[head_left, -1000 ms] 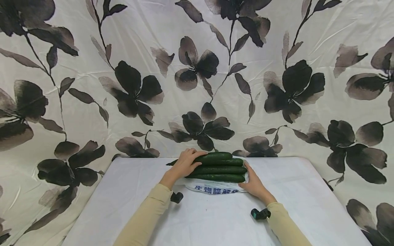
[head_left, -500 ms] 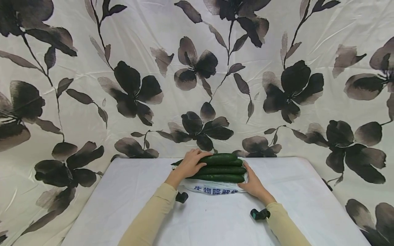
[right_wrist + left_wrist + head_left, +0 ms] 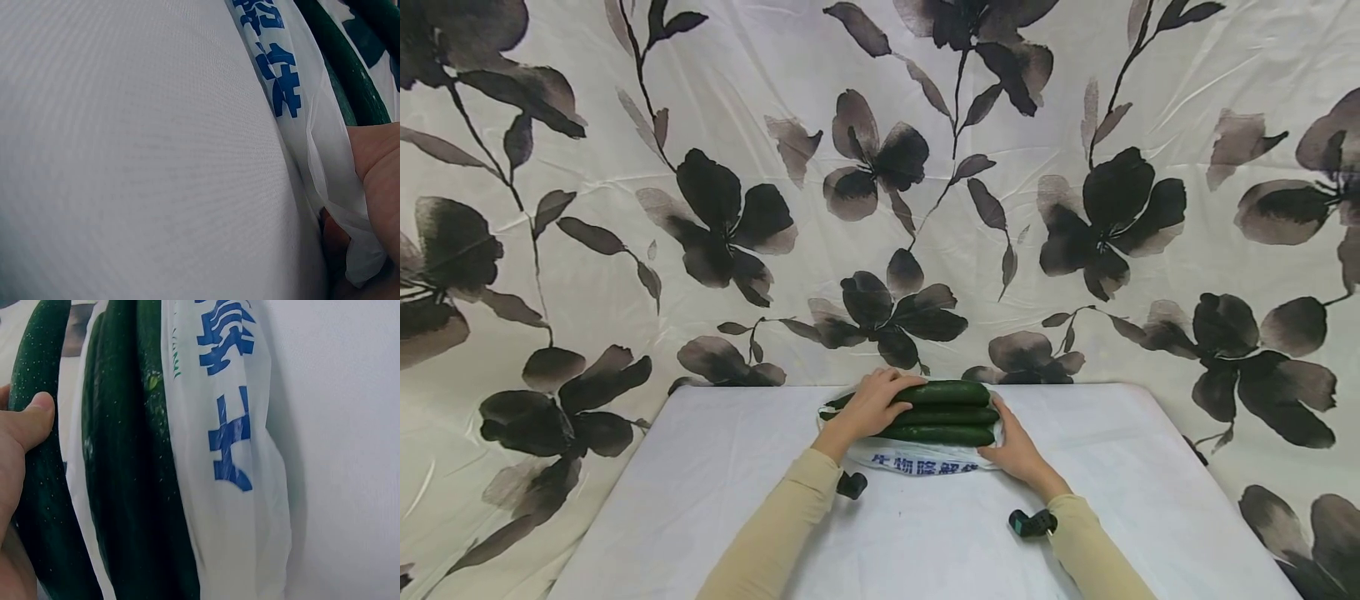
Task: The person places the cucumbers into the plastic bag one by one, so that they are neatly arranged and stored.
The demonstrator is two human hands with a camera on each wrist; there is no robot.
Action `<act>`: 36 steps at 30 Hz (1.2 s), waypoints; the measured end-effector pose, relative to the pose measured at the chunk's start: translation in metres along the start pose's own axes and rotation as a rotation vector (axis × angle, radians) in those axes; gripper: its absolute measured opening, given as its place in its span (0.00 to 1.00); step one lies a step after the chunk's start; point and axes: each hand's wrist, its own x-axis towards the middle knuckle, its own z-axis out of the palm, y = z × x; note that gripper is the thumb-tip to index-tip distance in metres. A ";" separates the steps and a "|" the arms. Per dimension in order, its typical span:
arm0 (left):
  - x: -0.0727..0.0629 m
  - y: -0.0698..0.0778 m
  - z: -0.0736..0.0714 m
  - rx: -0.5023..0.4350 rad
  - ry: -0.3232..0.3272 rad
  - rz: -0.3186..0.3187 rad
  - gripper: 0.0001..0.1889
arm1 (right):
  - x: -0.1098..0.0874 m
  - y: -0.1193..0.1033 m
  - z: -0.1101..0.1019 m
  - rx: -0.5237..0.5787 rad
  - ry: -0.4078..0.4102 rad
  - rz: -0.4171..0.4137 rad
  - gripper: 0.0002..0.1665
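Observation:
A white plastic bag (image 3: pixel 917 463) with blue printed characters lies near the back of the table, with several dark green cucumbers (image 3: pixel 947 435) lying side by side in it. My left hand (image 3: pixel 871 407) grips another cucumber (image 3: pixel 953 392) at the far side of the pile, its thumb across the near side. In the left wrist view this gripped cucumber (image 3: pixel 47 487) is apart from the others (image 3: pixel 134 456). At the bag's right end, my right hand (image 3: pixel 1017 446) holds the plastic by the cucumber tips. In the right wrist view the bag (image 3: pixel 325 144) partly covers its fingers.
A white cloth covers the table (image 3: pixel 910 542). Right behind its back edge hangs a floral curtain (image 3: pixel 880 208). Small black cameras sit at the left wrist (image 3: pixel 852 485) and the right wrist (image 3: pixel 1032 523).
My left hand has moved right and slightly lower, sliding the gripped cucumber rightward until its tip is close to the others' ends. The right hand has stayed by the bag.

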 end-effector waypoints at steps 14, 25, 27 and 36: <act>0.005 0.002 0.012 0.044 -0.038 -0.003 0.25 | 0.000 -0.003 -0.002 0.018 -0.008 0.009 0.58; 0.012 0.007 0.014 0.045 -0.091 -0.038 0.25 | 0.000 -0.001 -0.001 0.027 0.000 0.015 0.58; 0.013 0.008 0.014 0.046 -0.098 -0.042 0.25 | 0.000 -0.001 -0.002 0.030 0.000 0.009 0.58; 0.015 0.007 0.015 0.054 -0.119 -0.059 0.25 | 0.001 -0.003 -0.003 0.032 0.004 0.002 0.58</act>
